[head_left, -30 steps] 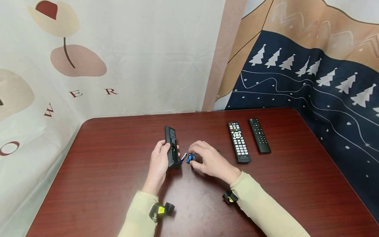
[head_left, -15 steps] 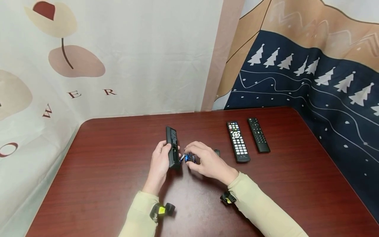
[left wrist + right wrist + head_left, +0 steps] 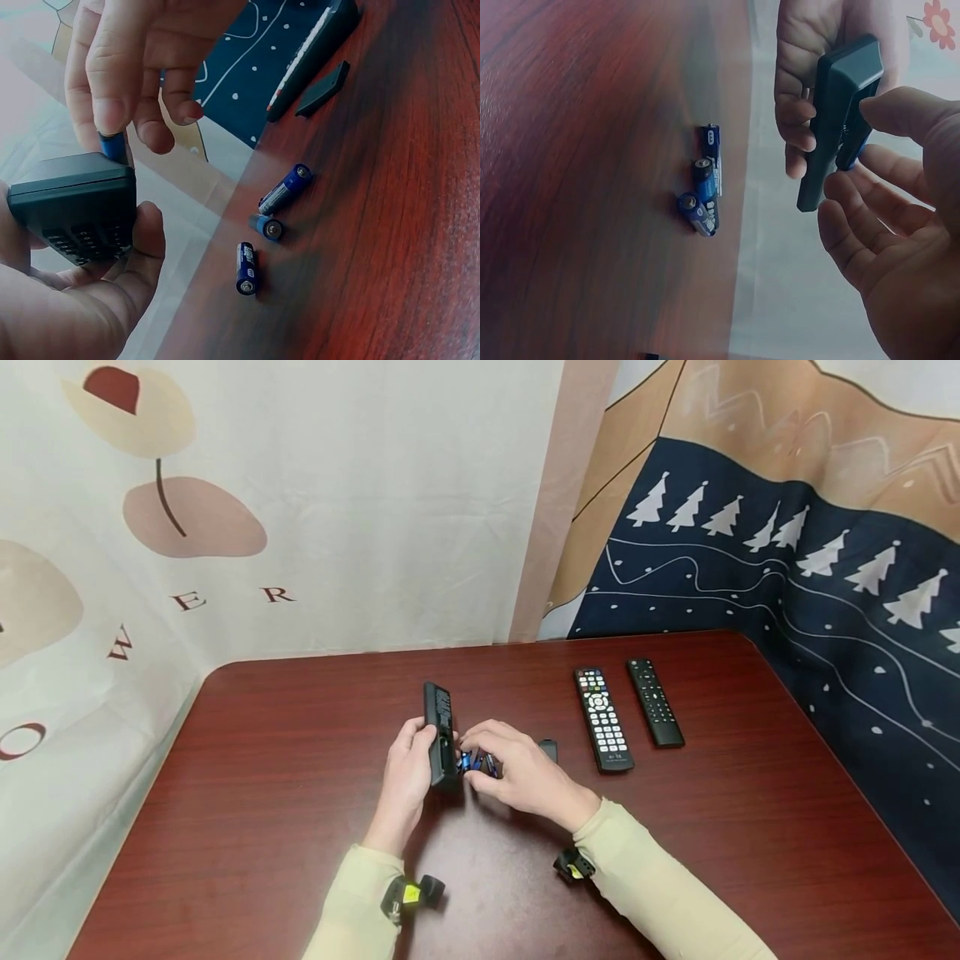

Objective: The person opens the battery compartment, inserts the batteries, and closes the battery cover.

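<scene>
My left hand (image 3: pixel 403 777) holds a black remote control (image 3: pixel 439 739) by its sides, raised above the table. Its back faces right, and an open battery compartment shows in the right wrist view. My right hand (image 3: pixel 521 768) is at that opening, pinching a blue battery (image 3: pixel 112 146) against the remote. How deep the battery sits is hard to tell. Below, on the table, lie three more blue batteries: one (image 3: pixel 286 189) angled, one (image 3: pixel 267 226) end-on in the middle, and one (image 3: pixel 246 268) nearest. The right hand partly hides them in the head view.
A small black battery cover (image 3: pixel 549 749) lies just beyond my right hand. Farther right on the brown table (image 3: pixel 285 827) are a remote with white buttons (image 3: pixel 604 720) and a slimmer black remote (image 3: pixel 656 703). Patterned curtains (image 3: pixel 390 510) hang behind the table.
My right hand has moved left, bringing a battery from the pile to the remote. The left hand and the remote have shifted slightly right.
</scene>
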Tool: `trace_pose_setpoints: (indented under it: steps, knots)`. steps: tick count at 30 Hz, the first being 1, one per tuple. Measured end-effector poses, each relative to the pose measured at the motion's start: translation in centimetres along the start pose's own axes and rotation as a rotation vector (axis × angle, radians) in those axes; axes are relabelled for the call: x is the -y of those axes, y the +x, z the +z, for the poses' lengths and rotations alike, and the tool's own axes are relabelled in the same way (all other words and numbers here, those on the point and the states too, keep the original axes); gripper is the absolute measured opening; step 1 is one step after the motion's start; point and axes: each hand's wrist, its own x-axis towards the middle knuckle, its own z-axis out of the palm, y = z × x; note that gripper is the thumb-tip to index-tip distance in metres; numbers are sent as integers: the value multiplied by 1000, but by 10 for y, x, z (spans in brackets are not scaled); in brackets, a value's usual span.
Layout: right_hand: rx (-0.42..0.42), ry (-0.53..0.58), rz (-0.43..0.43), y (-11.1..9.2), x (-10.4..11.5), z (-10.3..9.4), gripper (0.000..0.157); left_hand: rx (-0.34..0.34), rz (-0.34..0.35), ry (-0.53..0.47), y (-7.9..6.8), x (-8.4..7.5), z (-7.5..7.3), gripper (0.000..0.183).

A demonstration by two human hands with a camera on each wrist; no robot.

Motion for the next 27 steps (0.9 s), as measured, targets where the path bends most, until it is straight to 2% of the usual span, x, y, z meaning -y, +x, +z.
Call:
trace_pose_setpoints:
  steps: [10,27]
  knots:
    - [-5,87,-15,2,4,2,27,-17,35,41,1,4,0,34]
    - [1,86,-30,3,5,6,27,-31,42,116,-2,2,1,36]
